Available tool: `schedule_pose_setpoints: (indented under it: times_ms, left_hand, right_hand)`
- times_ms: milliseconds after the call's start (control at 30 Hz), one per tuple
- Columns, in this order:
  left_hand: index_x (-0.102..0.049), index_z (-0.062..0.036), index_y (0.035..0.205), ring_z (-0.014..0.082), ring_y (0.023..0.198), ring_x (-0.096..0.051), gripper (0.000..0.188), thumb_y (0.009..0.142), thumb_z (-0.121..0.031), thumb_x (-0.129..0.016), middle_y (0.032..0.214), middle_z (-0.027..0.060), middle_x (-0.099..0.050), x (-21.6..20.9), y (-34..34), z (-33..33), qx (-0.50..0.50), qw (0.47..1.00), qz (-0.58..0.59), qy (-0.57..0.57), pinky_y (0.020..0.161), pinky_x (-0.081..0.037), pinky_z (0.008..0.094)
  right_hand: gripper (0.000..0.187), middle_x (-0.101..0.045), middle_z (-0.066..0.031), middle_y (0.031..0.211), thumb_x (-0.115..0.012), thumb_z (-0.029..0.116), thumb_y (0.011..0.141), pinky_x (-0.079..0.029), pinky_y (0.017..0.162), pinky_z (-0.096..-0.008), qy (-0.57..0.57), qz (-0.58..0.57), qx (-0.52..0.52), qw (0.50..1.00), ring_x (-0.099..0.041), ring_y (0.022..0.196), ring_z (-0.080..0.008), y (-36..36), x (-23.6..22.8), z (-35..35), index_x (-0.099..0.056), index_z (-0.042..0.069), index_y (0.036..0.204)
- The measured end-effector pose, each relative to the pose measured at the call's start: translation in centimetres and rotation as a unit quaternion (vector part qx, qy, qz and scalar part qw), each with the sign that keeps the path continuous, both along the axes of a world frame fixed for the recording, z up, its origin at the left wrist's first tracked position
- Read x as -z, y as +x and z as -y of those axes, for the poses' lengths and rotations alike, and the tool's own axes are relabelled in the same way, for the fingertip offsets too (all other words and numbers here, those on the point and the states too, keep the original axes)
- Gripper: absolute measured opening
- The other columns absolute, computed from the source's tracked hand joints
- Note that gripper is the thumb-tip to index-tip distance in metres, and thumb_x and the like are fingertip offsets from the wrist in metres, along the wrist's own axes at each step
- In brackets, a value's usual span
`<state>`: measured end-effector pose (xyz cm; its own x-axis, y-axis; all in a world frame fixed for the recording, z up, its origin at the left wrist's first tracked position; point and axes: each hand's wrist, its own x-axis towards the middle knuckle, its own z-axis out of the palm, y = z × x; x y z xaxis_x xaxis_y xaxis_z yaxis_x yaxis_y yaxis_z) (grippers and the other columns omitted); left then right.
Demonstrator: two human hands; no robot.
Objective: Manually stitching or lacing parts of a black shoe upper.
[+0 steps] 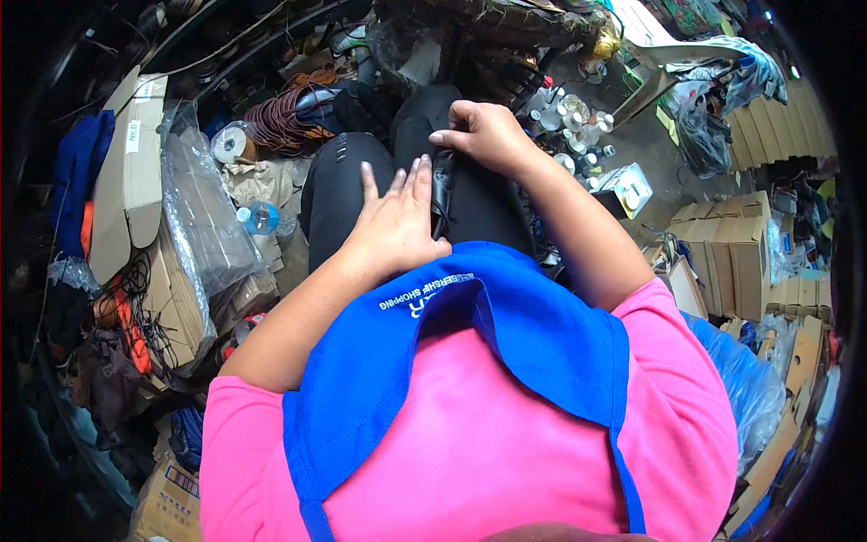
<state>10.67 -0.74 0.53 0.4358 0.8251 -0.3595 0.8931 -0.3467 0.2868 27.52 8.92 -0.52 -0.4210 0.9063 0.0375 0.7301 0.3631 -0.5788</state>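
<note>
My left hand (395, 217) lies flat with its fingers stretched out, pressing on my dark-trousered lap (348, 172). Beside its fingers and thumb runs a narrow, shiny black piece (442, 191), partly covered; its kind does not show clearly. My right hand (488, 135) is closed above the far end of that piece, thumb and curled fingers together. Whatever lies in its pinch is too small or hidden to make out. A blue apron (542, 298) covers my chest and reaches the near edge of my lap.
Several clear bottles (573, 122) stand on the floor at the far right, near a white box (623, 190). Cardboard boxes (722, 239) stack up on the right. To my left are plastic-wrapped cardboard (203, 199), a coil of brown cord (284, 117) and a bottle (260, 218).
</note>
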Motion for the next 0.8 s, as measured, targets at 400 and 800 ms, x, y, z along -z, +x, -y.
schedule_pose_setpoints:
  times_ms: [400, 800]
  left_hand:
    - [-0.066, -0.0064, 0.100, 0.0307, 0.098, -0.058, 0.026, 0.074, -0.002, -0.065, 0.107, 0.0120, -0.060, 0.6, -2.8, -4.8, 0.007, 0.926, 0.322, 0.195, 0.081, -0.048, 0.0365]
    - [-0.058, -0.0061, 0.101, 0.0335, 0.095, -0.056, 0.029, 0.074, -0.007, -0.068, 0.099, 0.0135, -0.054, 0.0, -2.2, -5.8, 0.106, 0.937, 0.299, 0.144, 0.079, -0.047, 0.0389]
  right_hand:
    - [0.033, -0.056, -0.0132, 0.101, -0.078, 0.026, 0.068, -0.045, 0.084, -0.0394, 0.075, -0.052, -0.038, 0.995, -0.053, 0.097, -0.0307, 1.5, 1.9, 2.9, -0.064, 0.010, 0.093]
    - [0.027, -0.062, 0.0026, 0.090, -0.058, 0.023, 0.091, -0.043, 0.068, -0.0196, -0.332, -0.196, -0.068, 0.920, -0.053, 0.079, -0.0022, 5.3, -7.4, 5.3, -0.064, 0.005, 0.109]
